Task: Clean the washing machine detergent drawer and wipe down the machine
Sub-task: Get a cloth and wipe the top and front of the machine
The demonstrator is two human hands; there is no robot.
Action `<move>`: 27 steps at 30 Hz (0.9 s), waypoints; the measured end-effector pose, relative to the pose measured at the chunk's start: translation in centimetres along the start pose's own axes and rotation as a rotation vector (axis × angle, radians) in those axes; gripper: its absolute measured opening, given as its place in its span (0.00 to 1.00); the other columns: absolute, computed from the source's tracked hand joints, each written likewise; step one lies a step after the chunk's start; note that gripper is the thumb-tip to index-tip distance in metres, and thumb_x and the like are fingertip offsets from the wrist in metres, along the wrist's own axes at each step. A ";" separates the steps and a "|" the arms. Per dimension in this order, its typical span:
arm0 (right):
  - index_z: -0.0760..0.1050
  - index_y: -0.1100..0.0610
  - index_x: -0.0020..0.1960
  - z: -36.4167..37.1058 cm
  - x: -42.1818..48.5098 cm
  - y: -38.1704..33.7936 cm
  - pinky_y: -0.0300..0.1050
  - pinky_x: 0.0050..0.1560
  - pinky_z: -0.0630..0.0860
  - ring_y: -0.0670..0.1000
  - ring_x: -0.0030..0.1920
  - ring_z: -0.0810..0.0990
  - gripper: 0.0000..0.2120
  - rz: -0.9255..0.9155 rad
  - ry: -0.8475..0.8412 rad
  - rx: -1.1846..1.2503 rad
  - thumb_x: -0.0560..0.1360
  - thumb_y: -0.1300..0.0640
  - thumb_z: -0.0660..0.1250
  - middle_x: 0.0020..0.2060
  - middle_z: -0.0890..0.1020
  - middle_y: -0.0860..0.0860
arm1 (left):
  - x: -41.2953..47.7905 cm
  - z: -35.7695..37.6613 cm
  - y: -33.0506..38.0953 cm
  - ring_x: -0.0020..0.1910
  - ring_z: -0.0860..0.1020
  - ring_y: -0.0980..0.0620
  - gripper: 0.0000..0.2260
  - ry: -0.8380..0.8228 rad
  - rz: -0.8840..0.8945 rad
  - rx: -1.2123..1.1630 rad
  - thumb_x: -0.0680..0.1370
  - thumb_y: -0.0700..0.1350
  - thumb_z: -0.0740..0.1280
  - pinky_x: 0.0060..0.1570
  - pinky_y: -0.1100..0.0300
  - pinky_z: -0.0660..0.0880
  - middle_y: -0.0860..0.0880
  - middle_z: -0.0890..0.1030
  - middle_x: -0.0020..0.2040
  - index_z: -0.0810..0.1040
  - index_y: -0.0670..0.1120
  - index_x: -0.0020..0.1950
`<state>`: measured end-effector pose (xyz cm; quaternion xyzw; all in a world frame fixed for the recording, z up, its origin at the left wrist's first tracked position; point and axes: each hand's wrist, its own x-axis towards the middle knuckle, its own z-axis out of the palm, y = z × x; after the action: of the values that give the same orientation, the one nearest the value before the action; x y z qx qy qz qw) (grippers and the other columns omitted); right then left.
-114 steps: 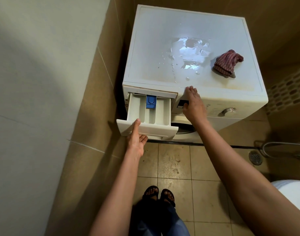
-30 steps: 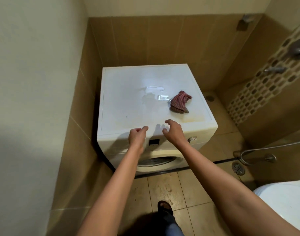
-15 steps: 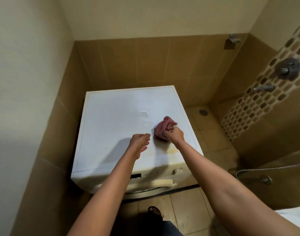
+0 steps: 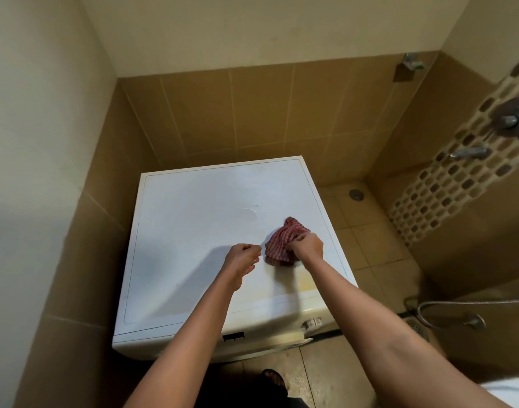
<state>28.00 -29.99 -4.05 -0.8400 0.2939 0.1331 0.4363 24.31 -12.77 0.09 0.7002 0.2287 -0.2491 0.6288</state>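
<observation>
Head view, right hand (image 4: 307,246) grips cloth (image 4: 280,242) (bunched)

No legible txt or labels anywhere, incl. washing machine (image 4: 193,231) front.
</observation>
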 end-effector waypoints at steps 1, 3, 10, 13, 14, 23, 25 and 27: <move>0.76 0.56 0.37 -0.6 -0.2 -0.7 0.43 0.38 0.72 0.57 0.44 0.80 0.05 -0.038 0.028 0.027 0.67 0.56 0.72 0.39 0.82 0.54 | 0.1 -0.1 0.2 0.52 0.78 0.49 0.04 -0.014 0.013 0.015 0.78 0.42 0.64 0.60 0.53 0.73 0.46 0.78 0.51 0.75 0.46 0.44; 0.71 0.55 0.33 -1.8 -0.8 -2.3 0.43 0.33 0.67 0.54 0.38 0.76 0.08 -0.151 0.079 0.068 0.68 0.58 0.69 0.31 0.76 0.50 | 0.3 -0.3 0.7 0.50 0.77 0.50 0.03 -0.053 0.038 0.026 0.79 0.43 0.64 0.61 0.53 0.73 0.46 0.77 0.51 0.76 0.47 0.46; 0.71 0.59 0.44 -5.1 -2.9 -7.1 0.34 0.31 0.67 0.41 0.32 0.72 0.02 -0.536 0.109 0.026 0.75 0.62 0.61 0.33 0.76 0.47 | 1.3 1.1 3.7 0.62 0.75 0.45 0.14 -0.211 -0.046 -0.173 0.83 0.51 0.59 0.60 0.54 0.73 0.45 0.75 0.59 0.72 0.44 0.64; 0.73 0.58 0.45 -5.4 -1.8 -6.7 0.39 0.36 0.68 0.48 0.39 0.75 0.01 -0.465 0.120 0.023 0.74 0.61 0.63 0.39 0.78 0.50 | 2.0 1.9 2.9 0.58 0.74 0.48 0.08 -0.225 -0.031 -0.079 0.81 0.48 0.63 0.62 0.53 0.73 0.46 0.74 0.59 0.73 0.47 0.58; 0.74 0.58 0.45 -5.6 -1.5 -6.3 0.40 0.37 0.69 0.49 0.41 0.77 0.01 -0.422 0.103 0.051 0.73 0.61 0.64 0.40 0.79 0.50 | 2.3 2.2 2.4 0.58 0.75 0.49 0.09 -0.219 -0.015 -0.041 0.80 0.48 0.65 0.62 0.54 0.73 0.47 0.75 0.60 0.73 0.47 0.58; 0.77 0.56 0.54 -6.9 -2.4 -5.0 0.44 0.54 0.79 0.50 0.52 0.83 0.13 -0.347 -0.848 0.004 0.80 0.66 0.56 0.53 0.82 0.57 | 3.2 3.5 2.8 0.54 0.80 0.44 0.26 -0.296 -0.138 -0.360 0.75 0.65 0.63 0.51 0.49 0.79 0.44 0.82 0.52 0.79 0.44 0.59; 0.78 0.58 0.55 -6.7 -1.6 -3.9 0.48 0.56 0.79 0.54 0.53 0.83 0.16 -0.287 -0.845 0.008 0.77 0.71 0.56 0.54 0.82 0.60 | 3.4 3.1 2.1 0.51 0.82 0.45 0.25 -0.237 -0.134 -0.284 0.71 0.61 0.70 0.50 0.49 0.79 0.44 0.84 0.51 0.80 0.44 0.59; 0.78 0.56 0.55 -6.6 0.1 -3.0 0.50 0.55 0.79 0.53 0.52 0.82 0.17 -0.371 -0.510 -0.126 0.74 0.71 0.59 0.55 0.82 0.58 | 4.0 2.7 1.1 0.51 0.81 0.43 0.28 -0.182 -0.135 -0.187 0.68 0.52 0.77 0.53 0.44 0.79 0.42 0.82 0.55 0.76 0.42 0.65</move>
<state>29.64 -34.02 1.69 -0.8442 0.0083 0.2753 0.4598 27.92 -15.56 -1.81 0.5960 0.2397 -0.3309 0.6912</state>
